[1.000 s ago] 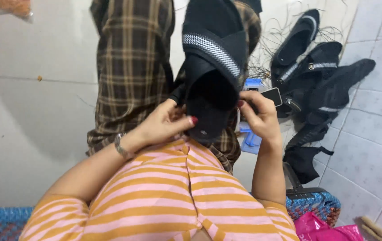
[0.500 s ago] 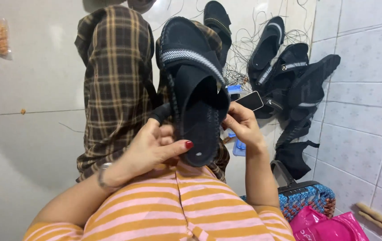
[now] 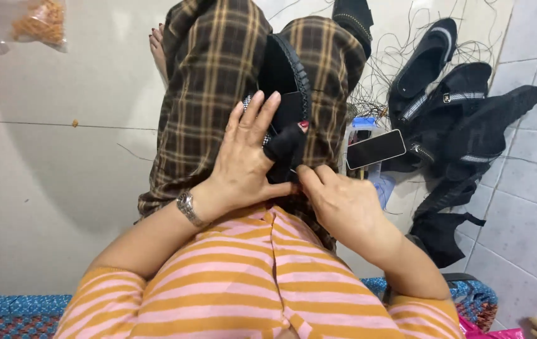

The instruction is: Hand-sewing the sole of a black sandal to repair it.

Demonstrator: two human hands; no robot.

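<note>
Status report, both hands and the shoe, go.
Left hand spread flat over black shoe on the lap, thumb under the strap. Right hand pinching at the strap's lower end. Phone and pile of black shoes lie apart, right side.

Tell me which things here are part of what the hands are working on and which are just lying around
In hand:
- black shoe upper on the lap
- left hand gripping it
- right hand pinching its lower edge

Lying about:
- pile of black shoe uppers
- phone
- bag of orange bits
- loose dark threads
</note>
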